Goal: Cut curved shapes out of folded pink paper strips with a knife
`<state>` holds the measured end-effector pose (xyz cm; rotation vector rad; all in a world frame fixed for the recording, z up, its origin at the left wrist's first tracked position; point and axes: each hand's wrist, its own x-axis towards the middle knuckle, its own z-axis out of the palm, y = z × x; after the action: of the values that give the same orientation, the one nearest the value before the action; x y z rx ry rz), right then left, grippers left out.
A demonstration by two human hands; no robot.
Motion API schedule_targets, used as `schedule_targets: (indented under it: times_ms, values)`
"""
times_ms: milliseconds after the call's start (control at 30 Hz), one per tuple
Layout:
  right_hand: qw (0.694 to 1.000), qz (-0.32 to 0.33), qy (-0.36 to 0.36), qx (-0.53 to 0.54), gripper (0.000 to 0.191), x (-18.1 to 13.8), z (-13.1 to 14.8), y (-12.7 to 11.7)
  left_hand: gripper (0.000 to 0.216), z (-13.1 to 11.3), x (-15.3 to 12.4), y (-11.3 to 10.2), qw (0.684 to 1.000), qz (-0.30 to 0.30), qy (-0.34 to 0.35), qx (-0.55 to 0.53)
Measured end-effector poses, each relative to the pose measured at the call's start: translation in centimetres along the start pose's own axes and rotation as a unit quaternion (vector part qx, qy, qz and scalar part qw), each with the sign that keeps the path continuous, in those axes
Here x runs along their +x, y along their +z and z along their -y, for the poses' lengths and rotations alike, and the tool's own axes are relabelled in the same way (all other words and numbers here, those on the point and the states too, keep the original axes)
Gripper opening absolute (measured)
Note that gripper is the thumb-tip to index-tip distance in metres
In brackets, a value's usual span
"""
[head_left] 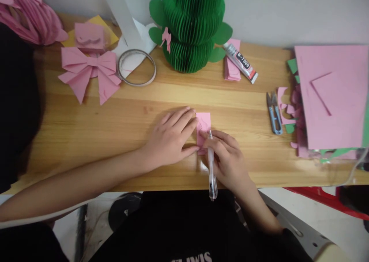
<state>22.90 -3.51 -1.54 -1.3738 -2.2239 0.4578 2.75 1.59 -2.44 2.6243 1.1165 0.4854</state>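
Note:
A small pink paper strip (203, 119) with drawn curved lines lies on the wooden table in front of me. My left hand (171, 139) rests flat beside it, its fingertips and thumb at the strip's left edge. In my right hand (227, 158) is a clear pen (211, 166), gripped between thumb and fingers, its tip end pointing away from me. The right fingers touch the strip's lower part and hide some of it.
Along the back stand a pink paper bow (90, 69), a tape roll (121, 75), a green honeycomb paper piece (193, 31) and a glue tube (242, 62). At right lie blue-handled thread snips (274, 114), scraps and pink paper sheets (337, 127). A dark-clothed person (17, 100) is at left.

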Motion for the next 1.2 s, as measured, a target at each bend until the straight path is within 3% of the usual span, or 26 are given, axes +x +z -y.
schedule_targets:
  times_ms: [200, 400, 567, 667, 900, 1067, 1200]
  values:
    - [0.999, 0.027, -0.017, -0.029, 0.03, -0.3, -0.5, -0.4, 0.034, 0.4, 0.1, -0.1, 1.0, 0.003, -0.005, -0.025]
    - [0.999, 0.007, -0.019, -0.05, 0.026, -0.3, -0.2, -0.3, 0.032, 0.6, 0.0, 0.0, 0.999, -0.031, -0.005, -0.042]
    - [0.998, -0.001, -0.024, -0.061, 0.024, 0.1, 0.0, -0.4, 0.026, 0.6, -0.2, 0.1, 0.994, -0.08, 0.07, -0.019]
    - [0.998, -0.006, -0.023, -0.063, 0.023, 0.3, 0.1, -0.4, 0.031, 0.4, -0.2, 0.2, 0.993, -0.055, 0.103, 0.016]
    - [0.996, -0.006, -0.035, -0.077, 0.02, 0.6, 0.3, -0.6, 0.039, 0.3, -0.3, -0.1, 0.995, 0.016, 0.084, 0.042]
    - [0.988, 0.035, -0.105, -0.112, 0.017, 1.1, -0.5, -1.1, 0.059, 0.2, -0.5, -0.2, 0.995, 0.047, 0.079, 0.028]
    - [0.973, 0.043, -0.182, -0.133, 0.021, 1.2, -1.3, -1.6, 0.061, 0.2, -0.5, -0.3, 0.995, 0.052, 0.079, 0.02]
